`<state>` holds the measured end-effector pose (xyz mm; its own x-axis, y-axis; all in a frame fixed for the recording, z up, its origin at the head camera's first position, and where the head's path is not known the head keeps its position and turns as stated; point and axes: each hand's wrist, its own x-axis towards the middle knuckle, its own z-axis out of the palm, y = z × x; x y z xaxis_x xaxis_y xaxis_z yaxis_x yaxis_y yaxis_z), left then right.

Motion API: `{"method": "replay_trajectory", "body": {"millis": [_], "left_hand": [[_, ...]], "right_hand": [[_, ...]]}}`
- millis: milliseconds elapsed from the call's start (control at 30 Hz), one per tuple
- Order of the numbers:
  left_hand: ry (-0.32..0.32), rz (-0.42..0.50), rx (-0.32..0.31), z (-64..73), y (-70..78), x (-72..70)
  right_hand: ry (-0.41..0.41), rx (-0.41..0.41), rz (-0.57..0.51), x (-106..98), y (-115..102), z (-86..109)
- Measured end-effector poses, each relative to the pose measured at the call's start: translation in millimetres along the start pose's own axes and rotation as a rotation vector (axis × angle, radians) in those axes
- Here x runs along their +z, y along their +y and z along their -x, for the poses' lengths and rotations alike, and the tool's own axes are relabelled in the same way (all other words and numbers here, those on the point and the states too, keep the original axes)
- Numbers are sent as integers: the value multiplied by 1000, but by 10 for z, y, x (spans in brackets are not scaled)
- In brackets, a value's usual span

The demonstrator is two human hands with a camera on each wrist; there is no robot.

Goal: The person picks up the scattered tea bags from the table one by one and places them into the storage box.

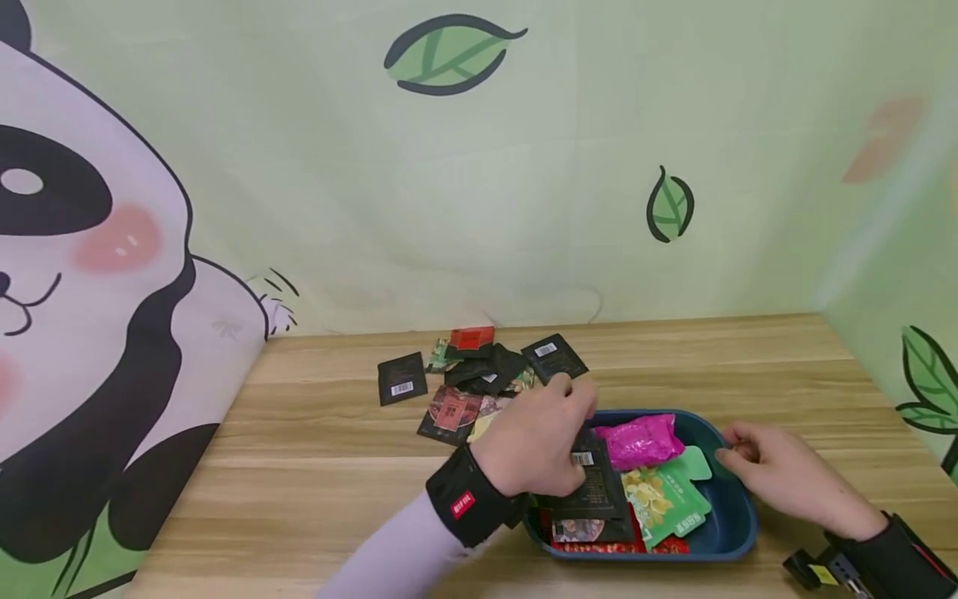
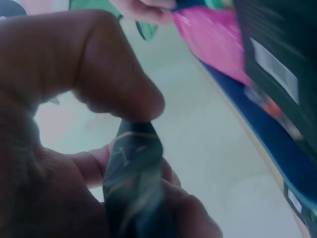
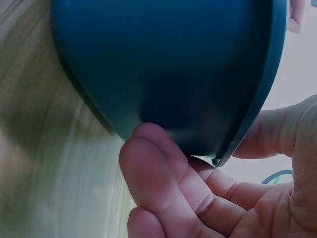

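My left hand (image 1: 540, 433) is over the left end of a dark blue plastic tub (image 1: 737, 532). In the left wrist view its thumb and fingers pinch a dark, shiny packet (image 2: 133, 173), blurred and seen nearly edge-on. Black packets (image 1: 591, 491) with white barcode labels lie in the tub below that hand, beside a bright pink packet (image 1: 642, 441) and a green packet (image 1: 669, 495) printed with yellow shapes. Red packaging (image 1: 599, 547) shows beneath them. At the tub's right end my right hand (image 1: 778, 470) grips the rim, thumb and fingers on either side of the wall.
Behind the left hand, several flat packets (image 1: 486, 370), mostly black, lie in a loose pile on the wooden table (image 1: 314, 482). Single black packets lie left (image 1: 402, 378) and right (image 1: 555, 356) of it. A printed cloth backdrop (image 1: 479, 208) rises behind the table.
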<state>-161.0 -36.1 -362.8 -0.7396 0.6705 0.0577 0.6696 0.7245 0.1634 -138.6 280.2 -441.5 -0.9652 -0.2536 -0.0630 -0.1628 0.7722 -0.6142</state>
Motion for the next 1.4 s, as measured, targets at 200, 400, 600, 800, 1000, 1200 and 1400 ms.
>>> {"method": "replay_trajectory", "body": {"millis": [200, 400, 600, 800, 1000, 1200, 1400], "left_hand": [[-5, -45, 118, -159, 346, 45], [-112, -75, 131, -307, 640, 148], [-100, -83, 184, -346, 752, 270], [-44, -128, 197, -249, 716, 319], [-97, -99, 170, -195, 601, 289], [-67, -49, 100, -127, 262, 212], [-56, -19, -57, -54, -299, 121]], "right_hand": [[0, -1, 2, 1, 0, -13], [-7, -5, -19, -8, 8, -11], [-33, -1, -37, -16, 11, -3], [-30, -1, -30, -25, 10, -5], [-36, 22, -10, -13, 8, 0], [-26, 23, 0, 2, 2, 1], [-9, 11, 17, 9, -5, 3]]}}
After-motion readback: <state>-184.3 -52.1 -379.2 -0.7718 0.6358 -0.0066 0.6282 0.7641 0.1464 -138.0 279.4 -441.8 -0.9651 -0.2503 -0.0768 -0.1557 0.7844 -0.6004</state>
